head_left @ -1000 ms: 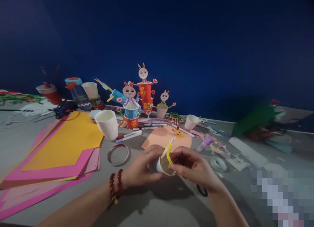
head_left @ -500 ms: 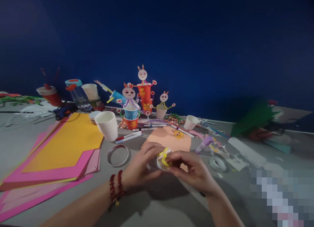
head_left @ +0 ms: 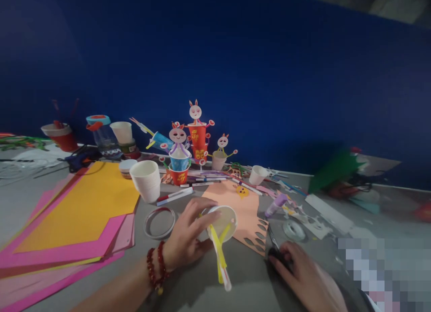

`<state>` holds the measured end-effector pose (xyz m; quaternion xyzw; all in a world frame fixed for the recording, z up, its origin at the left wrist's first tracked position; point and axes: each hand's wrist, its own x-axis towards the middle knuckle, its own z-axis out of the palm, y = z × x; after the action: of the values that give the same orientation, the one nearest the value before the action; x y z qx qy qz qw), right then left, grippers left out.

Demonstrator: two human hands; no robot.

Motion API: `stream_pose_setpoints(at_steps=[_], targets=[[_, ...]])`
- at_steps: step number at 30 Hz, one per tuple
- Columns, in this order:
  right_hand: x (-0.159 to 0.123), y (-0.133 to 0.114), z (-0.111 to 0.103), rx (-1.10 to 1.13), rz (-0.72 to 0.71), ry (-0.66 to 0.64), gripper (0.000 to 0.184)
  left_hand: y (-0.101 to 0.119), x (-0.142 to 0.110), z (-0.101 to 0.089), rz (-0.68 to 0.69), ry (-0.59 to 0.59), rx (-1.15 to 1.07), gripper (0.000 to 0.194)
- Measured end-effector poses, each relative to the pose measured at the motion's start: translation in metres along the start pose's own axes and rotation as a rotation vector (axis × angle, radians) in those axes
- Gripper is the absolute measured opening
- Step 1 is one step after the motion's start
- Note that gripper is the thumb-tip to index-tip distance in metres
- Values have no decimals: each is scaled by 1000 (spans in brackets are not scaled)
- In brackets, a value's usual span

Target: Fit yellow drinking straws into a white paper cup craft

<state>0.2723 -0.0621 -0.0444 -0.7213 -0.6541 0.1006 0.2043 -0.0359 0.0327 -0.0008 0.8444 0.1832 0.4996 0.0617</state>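
My left hand point(head_left: 190, 233) is closed around a small white paper cup point(head_left: 226, 220), its mouth turned up toward me. Yellow strips point(head_left: 218, 249) are inside the cup and stick out over its near rim, wound together with something white. To the right, my right hand point(head_left: 303, 269) has its fingers around the black handle of a pair of scissors point(head_left: 274, 240), which lie on the table with the blades pointing away. Beyond the cup is a peach paper sheet point(head_left: 218, 191) with oval holes cut along its right edge, and a small yellow animal face point(head_left: 241, 191) lies on it.
Decorated cup figures point(head_left: 179, 161) stand at the back. Left are stacked white cups point(head_left: 146, 179), a tape ring point(head_left: 159, 223) and yellow and pink paper point(head_left: 84, 204). A purple glue stick point(head_left: 276, 205), a tape roll point(head_left: 294, 230) and paper scraps point(head_left: 313, 224) lie right.
My right hand has left the cup, moved right and down, and taken hold of the scissors. My left hand keeps the cup, now tilted so its mouth and the yellow strips show.
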Motion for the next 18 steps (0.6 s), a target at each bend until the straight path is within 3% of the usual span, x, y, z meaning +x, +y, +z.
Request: stream_pose_setpoints(at_steps=[4, 10, 15, 18], targets=[[-14, 9, 10, -51, 55, 23, 25, 0, 1, 1, 11, 12, 2, 47], [-8, 9, -4, -110, 171, -73, 21, -2, -1, 4, 40, 21, 12, 48], [-17, 26, -16, 307, 211, -82, 32, -4, -5, 7, 68, 34, -7, 48], [-27, 24, -22, 556, 248, 24, 42, -3, -5, 8, 62, 27, -2, 51]])
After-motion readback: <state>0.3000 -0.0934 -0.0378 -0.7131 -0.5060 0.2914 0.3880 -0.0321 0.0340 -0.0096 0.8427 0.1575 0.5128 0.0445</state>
